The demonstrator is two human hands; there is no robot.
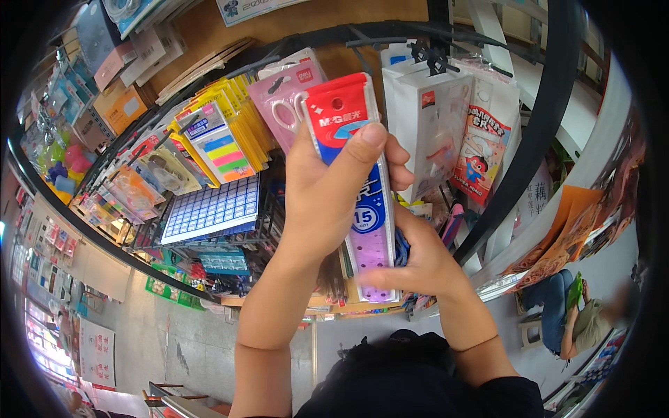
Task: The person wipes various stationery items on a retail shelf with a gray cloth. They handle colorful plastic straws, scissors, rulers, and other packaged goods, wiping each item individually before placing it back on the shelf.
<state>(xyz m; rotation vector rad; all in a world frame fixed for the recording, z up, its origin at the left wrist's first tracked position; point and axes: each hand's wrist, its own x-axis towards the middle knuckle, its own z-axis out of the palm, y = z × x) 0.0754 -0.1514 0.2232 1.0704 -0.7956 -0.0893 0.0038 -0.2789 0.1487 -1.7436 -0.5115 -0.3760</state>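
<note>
Packaged ruler, flat and translucent purple in a clear sleeve with a red-and-white header card [359,188], held upright at frame centre, clear of the wire display rack [230,230] behind it. Judged as lifted off its hook and under inspection; not yet rehung or set down anywhere visible.

Left hand [327,191] wrapped around upper half of the package from the left; thumb pressed across the front just below the header card, fingers [398,171] curled behind and showing past the right edge. Firm clamp, thumb against fingers.

Right hand [421,261] at lower end, right of centre; thumb and fingers pinching the bottom edge of the sleeve. Possibly other small items gathered in the same palm, but too hidden to tell.

Ruler thus spans both grips: header sticking out above the left hand, purple body running down between, foot in the right pinch.

Pink scissors pack [286,97] hanging just behind, upper centre; striped sticky-note pack [219,150] to upper left.
</note>
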